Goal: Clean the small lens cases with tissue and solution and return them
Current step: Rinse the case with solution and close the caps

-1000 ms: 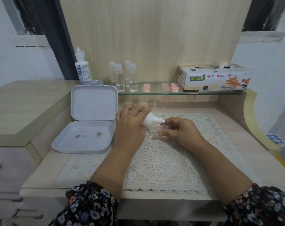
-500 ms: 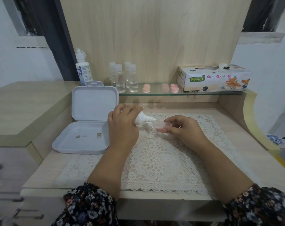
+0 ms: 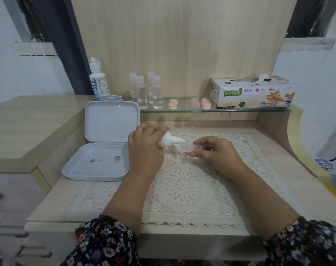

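Left hand (image 3: 145,148) wrapped round a small white solution bottle (image 3: 168,141), tipped on its side with the nozzle aimed right; right hand (image 3: 214,150) pinching a small clear lens case (image 3: 192,147) at its rim, held just above the lace mat (image 3: 182,189) near its far edge. Nozzle tip just beside the case, close but apparently not touching; a small white cap (image 3: 176,148) hanging or standing below the nozzle, hard to tell which. No drop or stream visible, so cannot tell whether solution is already in the case.

Judged as early in the task: wetting stage for this one case, no tissue out yet, the tissue box (image 3: 251,92) unopened by either hand at the far right of the glass shelf (image 3: 182,110). On that shelf also pink lens-case caps (image 3: 184,103) in the middle and clear little bottles (image 3: 146,91) to their left, a larger solution bottle (image 3: 98,81) at far left. Open white box (image 3: 98,162) at left holding a few small round pieces. Left to do, by the look of it: wiping with tissue, repeating for any other cases, returning them
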Available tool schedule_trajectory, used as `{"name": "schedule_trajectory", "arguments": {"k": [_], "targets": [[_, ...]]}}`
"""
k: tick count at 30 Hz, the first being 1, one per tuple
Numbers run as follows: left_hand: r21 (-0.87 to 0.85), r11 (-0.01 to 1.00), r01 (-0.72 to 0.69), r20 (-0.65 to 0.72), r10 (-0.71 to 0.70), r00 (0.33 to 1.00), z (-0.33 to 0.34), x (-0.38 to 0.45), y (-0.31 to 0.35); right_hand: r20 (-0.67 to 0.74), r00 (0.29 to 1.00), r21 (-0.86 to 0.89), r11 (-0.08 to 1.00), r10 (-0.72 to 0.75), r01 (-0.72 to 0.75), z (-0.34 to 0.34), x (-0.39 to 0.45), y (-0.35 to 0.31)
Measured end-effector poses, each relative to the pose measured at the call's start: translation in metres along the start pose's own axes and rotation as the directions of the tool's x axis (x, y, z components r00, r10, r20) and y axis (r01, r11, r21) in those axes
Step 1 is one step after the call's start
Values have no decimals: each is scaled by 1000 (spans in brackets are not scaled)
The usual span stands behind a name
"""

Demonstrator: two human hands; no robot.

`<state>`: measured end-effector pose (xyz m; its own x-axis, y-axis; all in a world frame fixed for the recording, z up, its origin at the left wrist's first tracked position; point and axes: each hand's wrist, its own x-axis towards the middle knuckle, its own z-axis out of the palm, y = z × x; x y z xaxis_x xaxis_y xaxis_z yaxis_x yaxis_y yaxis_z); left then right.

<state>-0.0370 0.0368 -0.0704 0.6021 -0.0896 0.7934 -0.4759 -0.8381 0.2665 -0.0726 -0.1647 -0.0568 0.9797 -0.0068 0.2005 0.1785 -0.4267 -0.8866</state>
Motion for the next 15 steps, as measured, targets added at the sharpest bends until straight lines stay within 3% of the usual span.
{"name": "schedule_trajectory", "arguments": {"k": [7,11,15], "targets": [[-94,983,160,48,-156,987,0,1,2,73,997,-74,997,27,-22,0,1,3],[-182,938,296,100,-281,954,-4,4,3,114,993,-302,952,-16,51,1,5,10],[-273,890,364,108,-348,931,-7,5,5,133,991,-362,930,-20,68,0,6,12]]}}
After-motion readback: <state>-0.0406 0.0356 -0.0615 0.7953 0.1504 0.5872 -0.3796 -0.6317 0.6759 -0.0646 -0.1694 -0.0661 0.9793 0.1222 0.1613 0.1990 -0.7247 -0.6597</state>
